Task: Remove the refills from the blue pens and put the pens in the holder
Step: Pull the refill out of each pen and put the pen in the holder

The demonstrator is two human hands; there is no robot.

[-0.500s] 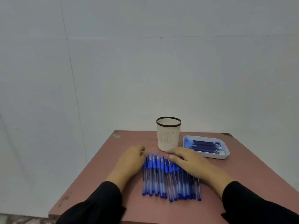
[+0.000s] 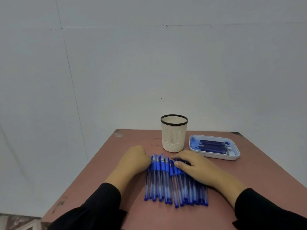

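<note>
Your holder (image 2: 174, 135) stands empty near the table's (image 2: 103, 171) far edge, the tray (image 2: 235, 154) beside it toward the right edge holds a bundle of refills (image 2: 213, 146), and your flat right hand (image 2: 196, 166) and curled left hand (image 2: 134, 161) touch the pens (image 2: 163, 180), too overlapped to count.

You find no text that can be read here. The blue pens (image 2: 174, 178) lie in a row in front of the holder (image 2: 174, 135), and their barrels show no print that you can make out; if there is any, it is too small and blurred. The holder itself carries only a slotted pattern and a dark rim, no label. The tray (image 2: 235, 155) to the right of the holder shows no brand, number or sign either.
</note>
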